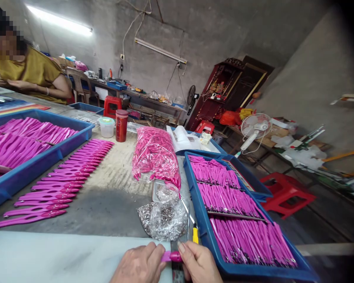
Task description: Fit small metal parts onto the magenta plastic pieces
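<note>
Low in the head view, my left hand (pixel 141 262) is closed around a purple plastic piece (pixel 166 256) over the edge of a white mat (pixel 61 255). My right hand (pixel 199 261) pinches the darker magenta part (pixel 175 256) at the other end of it, thumb on top. Just beyond my hands lies an open clear bag of small metal parts (pixel 165 216). A screwdriver with a yellow handle (pixel 195 234) rests beside my right hand. To the left, a row of joined purple pieces with magenta ends (pixel 59 184) lies on the table.
A blue tray of purple pieces (pixel 283 271) stands at right, another blue tray (pixel 56 155) at left. A bag of pink parts (pixel 156 153), a red canister (pixel 121 125) and a lidded tub (pixel 106 128) stand farther back. Across the table sits a person in a yellow top (pixel 41 72).
</note>
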The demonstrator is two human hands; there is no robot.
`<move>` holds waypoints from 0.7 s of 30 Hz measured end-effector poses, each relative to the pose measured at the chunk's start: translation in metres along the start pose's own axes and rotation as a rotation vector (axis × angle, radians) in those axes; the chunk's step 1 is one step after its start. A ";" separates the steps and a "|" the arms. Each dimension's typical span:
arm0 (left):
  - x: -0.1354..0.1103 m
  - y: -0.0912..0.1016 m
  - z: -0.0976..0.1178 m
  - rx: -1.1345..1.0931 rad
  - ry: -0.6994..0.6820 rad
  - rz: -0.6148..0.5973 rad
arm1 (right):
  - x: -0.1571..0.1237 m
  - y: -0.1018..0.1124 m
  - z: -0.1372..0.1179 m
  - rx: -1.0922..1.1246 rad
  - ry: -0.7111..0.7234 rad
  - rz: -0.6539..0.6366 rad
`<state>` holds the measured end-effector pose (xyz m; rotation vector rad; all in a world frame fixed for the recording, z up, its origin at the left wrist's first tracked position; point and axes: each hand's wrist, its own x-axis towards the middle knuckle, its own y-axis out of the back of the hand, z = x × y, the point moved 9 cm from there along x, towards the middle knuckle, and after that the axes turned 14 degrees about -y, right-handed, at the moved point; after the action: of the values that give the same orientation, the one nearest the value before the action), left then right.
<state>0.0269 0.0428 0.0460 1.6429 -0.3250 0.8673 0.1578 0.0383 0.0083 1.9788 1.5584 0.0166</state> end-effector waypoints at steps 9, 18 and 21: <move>0.003 0.001 0.005 0.000 -0.008 -0.007 | -0.001 -0.011 0.001 0.013 0.023 -0.036; 0.009 0.014 0.002 0.018 -0.016 0.044 | -0.015 -0.007 -0.024 -0.108 0.305 -0.116; 0.007 0.010 0.005 0.007 -0.029 0.001 | -0.024 -0.005 -0.037 -0.238 0.462 -0.080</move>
<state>0.0276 0.0373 0.0580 1.6627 -0.3434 0.8475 0.1328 0.0342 0.0445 1.8015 1.8176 0.6376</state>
